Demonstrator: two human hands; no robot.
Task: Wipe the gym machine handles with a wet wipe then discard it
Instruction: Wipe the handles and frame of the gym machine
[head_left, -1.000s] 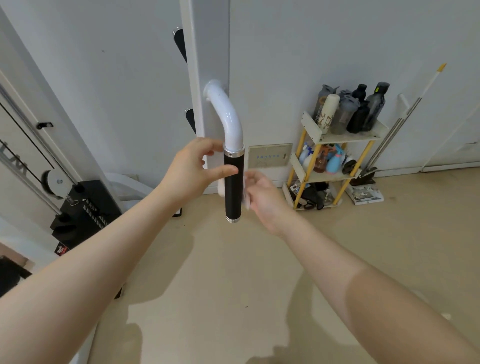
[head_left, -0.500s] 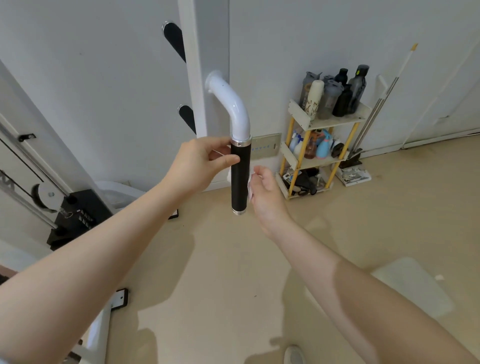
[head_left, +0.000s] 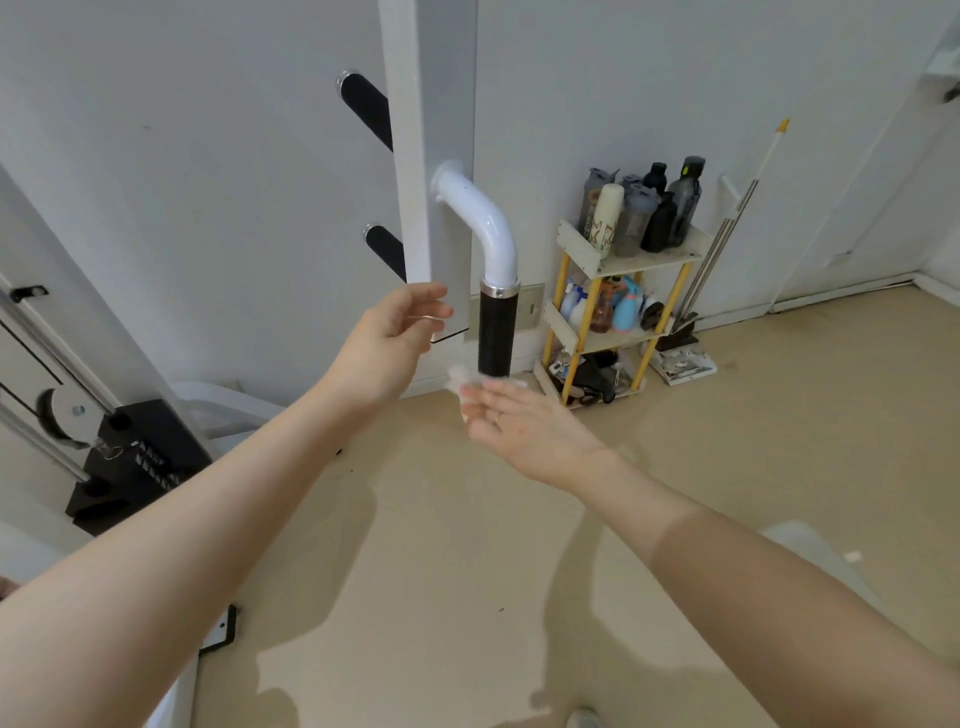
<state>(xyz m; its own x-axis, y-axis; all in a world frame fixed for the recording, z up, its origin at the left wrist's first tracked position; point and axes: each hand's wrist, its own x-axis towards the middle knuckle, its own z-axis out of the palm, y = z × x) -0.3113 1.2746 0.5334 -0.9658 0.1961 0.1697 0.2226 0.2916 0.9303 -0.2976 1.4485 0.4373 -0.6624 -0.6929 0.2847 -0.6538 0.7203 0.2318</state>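
- Both our hands have come off the black grip since half a second ago: then our left hand pinched its top and our right hand pressed the wipe to its side
- From the head camera, our left hand (head_left: 395, 338) now floats just left of the handle grip (head_left: 497, 332), apart from it, fingers loosely spread and holding nothing
- Our right hand (head_left: 519, 421) sits just under the lower end of the grip, back of the hand up, fingers fairly straight and blurred; the wet wipe (head_left: 462, 379) shows as a crumpled white wad at the fingertips, touching or just below the grip's end, and we cannot tell how the fingers clasp it
- That black grip hangs upright from a white curved tube (head_left: 483, 218) fixed to the machine's white upright post (head_left: 426, 130)
- Two more black grips (head_left: 363, 104) stick out behind the post on its left
- Against the wall to the right stands a yellow-legged shelf rack (head_left: 623, 306) with bottles (head_left: 649, 208) on top
- At far left is the black weight stack (head_left: 130, 457), with a pulley (head_left: 62, 415) beside it
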